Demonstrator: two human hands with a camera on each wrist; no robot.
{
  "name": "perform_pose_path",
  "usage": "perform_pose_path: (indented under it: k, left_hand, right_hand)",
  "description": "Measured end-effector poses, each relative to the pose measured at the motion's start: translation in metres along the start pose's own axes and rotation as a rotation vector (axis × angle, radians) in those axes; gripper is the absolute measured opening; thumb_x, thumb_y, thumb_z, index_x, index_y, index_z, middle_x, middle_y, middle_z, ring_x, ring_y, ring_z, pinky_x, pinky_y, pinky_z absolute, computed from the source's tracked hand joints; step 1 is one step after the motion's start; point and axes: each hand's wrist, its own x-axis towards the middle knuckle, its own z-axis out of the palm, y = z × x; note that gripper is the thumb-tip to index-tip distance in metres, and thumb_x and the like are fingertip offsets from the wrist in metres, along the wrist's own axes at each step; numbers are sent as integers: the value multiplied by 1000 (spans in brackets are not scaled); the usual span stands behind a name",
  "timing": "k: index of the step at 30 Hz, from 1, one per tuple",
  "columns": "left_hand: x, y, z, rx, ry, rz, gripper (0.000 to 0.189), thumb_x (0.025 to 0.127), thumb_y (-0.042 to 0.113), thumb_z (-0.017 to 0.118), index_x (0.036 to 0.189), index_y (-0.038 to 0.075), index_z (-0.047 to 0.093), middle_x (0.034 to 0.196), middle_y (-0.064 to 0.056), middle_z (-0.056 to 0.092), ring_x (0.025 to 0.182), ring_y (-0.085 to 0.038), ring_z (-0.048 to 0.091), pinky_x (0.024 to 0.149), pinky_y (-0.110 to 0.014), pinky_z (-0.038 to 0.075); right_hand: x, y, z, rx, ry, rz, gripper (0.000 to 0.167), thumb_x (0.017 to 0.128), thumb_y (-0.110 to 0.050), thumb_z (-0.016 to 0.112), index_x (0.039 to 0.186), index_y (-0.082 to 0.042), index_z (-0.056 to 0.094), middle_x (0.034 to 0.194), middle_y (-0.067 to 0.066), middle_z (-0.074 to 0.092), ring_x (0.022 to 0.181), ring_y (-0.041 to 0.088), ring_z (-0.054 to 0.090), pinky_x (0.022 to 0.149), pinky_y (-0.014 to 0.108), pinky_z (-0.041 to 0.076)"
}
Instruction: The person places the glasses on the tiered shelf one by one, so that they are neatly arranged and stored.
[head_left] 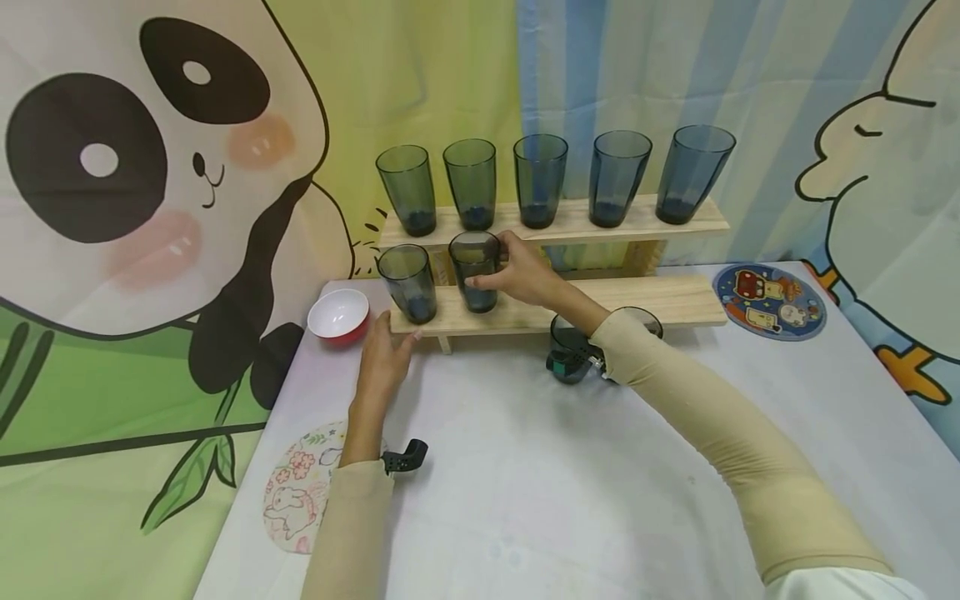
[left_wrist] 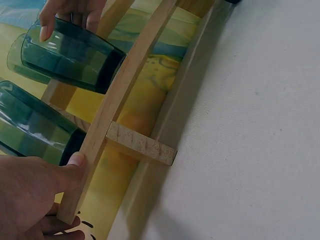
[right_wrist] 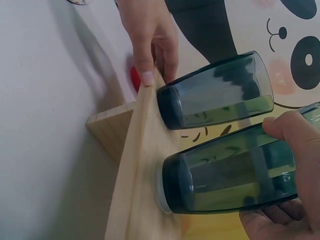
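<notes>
A two-tier wooden rack [head_left: 645, 300] stands at the back of the table. In the head view my right hand [head_left: 528, 275] holds a dark tinted drinking glass [head_left: 472, 271] from its right side, thumb and fingers around it. That glass is upright, its base at the lower board in the right wrist view. Left of it another tinted glass [head_left: 408, 287] stands on the same board. My left hand [head_left: 382, 362] grips the lower board's left end, with the thumb [left_wrist: 75, 160] on its edge and the other fingers past the board.
Several matching glasses [head_left: 540, 179] line the upper board. On the table, partly behind my right forearm, are two more glasses [head_left: 567, 337]. A red-and-white bowl [head_left: 339, 315] sits left of the rack, a round blue mat [head_left: 769, 302] right. A rabbit-patterned mat [head_left: 288, 504] lies front left.
</notes>
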Motion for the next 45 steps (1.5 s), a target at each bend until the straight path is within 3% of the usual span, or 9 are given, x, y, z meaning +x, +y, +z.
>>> perform_pose_path:
  k: [17, 22, 26, 32, 39, 45]
  left_hand:
    - [-1, 1, 0, 2, 5, 19, 74, 104, 28, 68, 160, -5, 32, 164, -28, 36, 155, -41, 32, 129, -54, 24]
    - [-1, 0, 1, -3, 9, 20, 73, 104, 28, 68, 160, -5, 33, 163, -27, 37, 155, -41, 32, 129, -54, 24]
    - [-1, 0, 1, -5, 8, 17, 73, 104, 28, 68, 160, -4, 33, 163, -27, 38, 155, -41, 32, 129, -54, 24]
    - [-1, 0, 0, 0, -8, -1, 75, 105, 30, 67, 162, -4, 30, 165, -26, 35, 157, -40, 29, 129, -55, 23]
    - [-1, 0, 1, -4, -17, -10, 77, 105, 30, 67, 163, -4, 27, 167, -26, 32, 158, -40, 27, 130, -54, 21]
    - [-1, 0, 1, -7, -11, -2, 77, 105, 31, 67, 162, -4, 29, 166, -27, 33, 157, -41, 28, 130, -54, 22]
  right_hand:
    - [-4, 1, 8, -58, 0, -41, 67, 89, -33, 86, 134, -2, 47, 124, 14, 54, 109, 26, 55, 91, 42, 50]
    - [-10, -3, 0, -68, -44, -21, 84, 91, -40, 84, 153, -3, 39, 146, 15, 49, 135, 30, 52, 109, 47, 49]
    - [-17, -8, -22, -58, -88, -1, 93, 92, -43, 82, 161, -5, 33, 160, 15, 44, 148, 32, 44, 120, 48, 42]
    - [-38, -7, -77, -105, -68, 1, 84, 97, -41, 77, 160, -3, 39, 160, 17, 47, 147, 33, 47, 118, 50, 44]
    - [-87, 19, -135, -112, 17, 76, 80, 100, -46, 71, 161, -5, 40, 163, 16, 46, 147, 34, 48, 117, 56, 43]
    - [-132, 50, -155, -154, 34, 142, 77, 104, -45, 67, 163, -7, 36, 165, 18, 42, 149, 37, 45, 118, 61, 41]
